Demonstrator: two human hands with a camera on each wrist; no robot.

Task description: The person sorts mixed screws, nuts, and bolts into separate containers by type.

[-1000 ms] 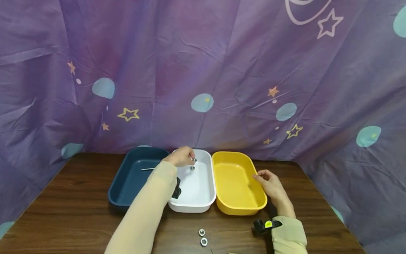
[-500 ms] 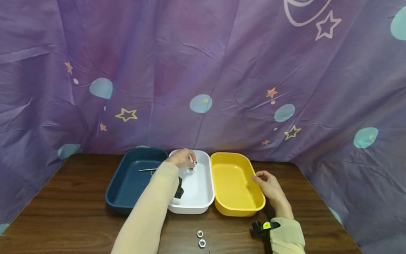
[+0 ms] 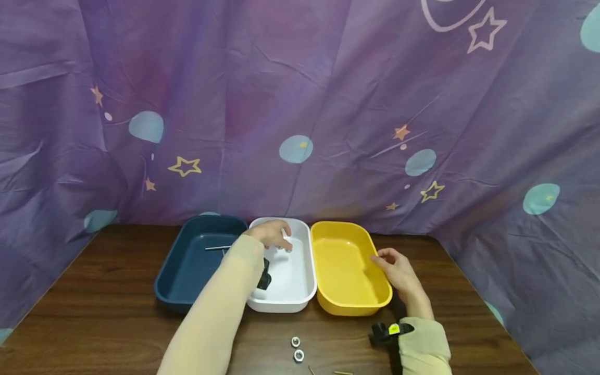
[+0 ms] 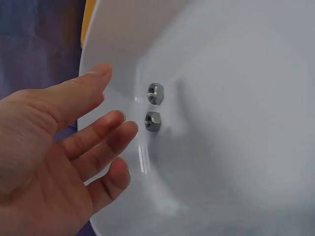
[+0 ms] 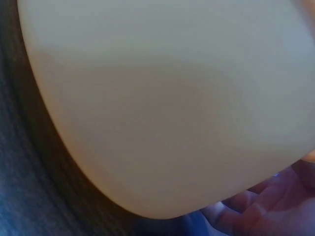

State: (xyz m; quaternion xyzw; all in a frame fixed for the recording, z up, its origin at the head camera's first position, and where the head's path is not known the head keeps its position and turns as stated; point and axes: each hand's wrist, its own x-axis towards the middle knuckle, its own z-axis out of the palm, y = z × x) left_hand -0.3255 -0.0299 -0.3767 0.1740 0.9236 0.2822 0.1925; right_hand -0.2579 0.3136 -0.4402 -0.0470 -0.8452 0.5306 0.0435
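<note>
Left wrist view: the left hand (image 4: 51,142) is now holding its fingers wide, no longer pinching a nut; two hex nuts (image 4: 155,94) (image 4: 153,121) are lying in the white bin (image 3: 281,307), so that placement is seemingly finished. Meanwhile, the right hand (image 3: 400,273) is gripping the yellow bin's (image 3: 347,310) rim.

Worn on the head, one camera looked forward and down from well back, over the tabletop (image 3: 94,302) to the purple cloth (image 3: 262,94) at twelve o'clock. The left-wrist camera looked near into the white tray (image 3: 290,278), at six o'clock in the head view, its left hand (image 4: 54,167) between eight and nine. The right-wrist camera sat closest, the yellow tray (image 3: 347,273), also in the head view, nearly filling it, with the right hand (image 5: 283,199) at four.
</note>
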